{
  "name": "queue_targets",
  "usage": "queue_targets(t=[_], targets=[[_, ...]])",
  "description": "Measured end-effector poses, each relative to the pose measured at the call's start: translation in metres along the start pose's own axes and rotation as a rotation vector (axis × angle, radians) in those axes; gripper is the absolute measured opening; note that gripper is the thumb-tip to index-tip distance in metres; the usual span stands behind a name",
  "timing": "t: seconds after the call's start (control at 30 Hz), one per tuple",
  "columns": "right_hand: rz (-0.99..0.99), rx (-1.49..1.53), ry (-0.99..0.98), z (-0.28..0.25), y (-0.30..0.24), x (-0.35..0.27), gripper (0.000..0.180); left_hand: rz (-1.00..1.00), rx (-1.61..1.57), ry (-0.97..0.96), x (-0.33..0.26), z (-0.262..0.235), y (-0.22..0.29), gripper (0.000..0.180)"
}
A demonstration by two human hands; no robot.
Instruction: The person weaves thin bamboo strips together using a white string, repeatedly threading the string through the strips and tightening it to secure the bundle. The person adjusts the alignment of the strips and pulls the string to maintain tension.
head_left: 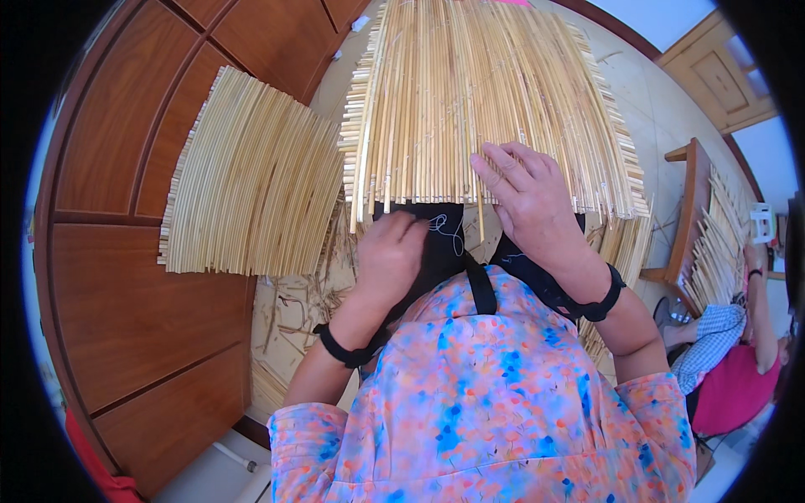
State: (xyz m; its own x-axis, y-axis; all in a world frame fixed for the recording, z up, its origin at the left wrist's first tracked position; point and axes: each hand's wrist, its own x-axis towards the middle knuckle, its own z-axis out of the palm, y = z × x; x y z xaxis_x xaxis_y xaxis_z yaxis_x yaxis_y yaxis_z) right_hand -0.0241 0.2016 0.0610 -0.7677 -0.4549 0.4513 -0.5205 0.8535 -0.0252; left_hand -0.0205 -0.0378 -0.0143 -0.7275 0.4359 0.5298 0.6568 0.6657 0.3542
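A wide mat of straw-coloured reed stalks (478, 101) lies in front of me, its near edge over my lap. My right hand (537, 197) rests on the mat near that edge, fingers stretched out over the stalks. Beside its fingertips, one stalk (480, 222) sticks out past the edge toward me. My left hand (390, 258) is at the near edge on the left, fingers curled in; what they hold, if anything, is hidden. Right of it, a loose white thread (444, 230) loops over the black cloth (436, 260) on my lap.
Another reed mat (251, 180) leans against brown wooden cabinets (134, 293) at left. Broken stalks (293, 310) litter the floor. At right, another person in a pink top (738, 390) is beside a wooden bench (692, 222) with reeds on it.
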Motion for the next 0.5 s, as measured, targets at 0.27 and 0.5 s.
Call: queue_targets(t=[0.27,0.5], targets=[[0.002,0.007,0.015,0.006,0.002,-0.002,0.045,-0.104,0.228,-0.314,0.017,0.015,0.012,0.005],[0.035,0.054,0.002,0.012,0.005,-0.004,0.058,-0.314,-0.329,-0.231,0.001,-0.045,0.009,0.008]])
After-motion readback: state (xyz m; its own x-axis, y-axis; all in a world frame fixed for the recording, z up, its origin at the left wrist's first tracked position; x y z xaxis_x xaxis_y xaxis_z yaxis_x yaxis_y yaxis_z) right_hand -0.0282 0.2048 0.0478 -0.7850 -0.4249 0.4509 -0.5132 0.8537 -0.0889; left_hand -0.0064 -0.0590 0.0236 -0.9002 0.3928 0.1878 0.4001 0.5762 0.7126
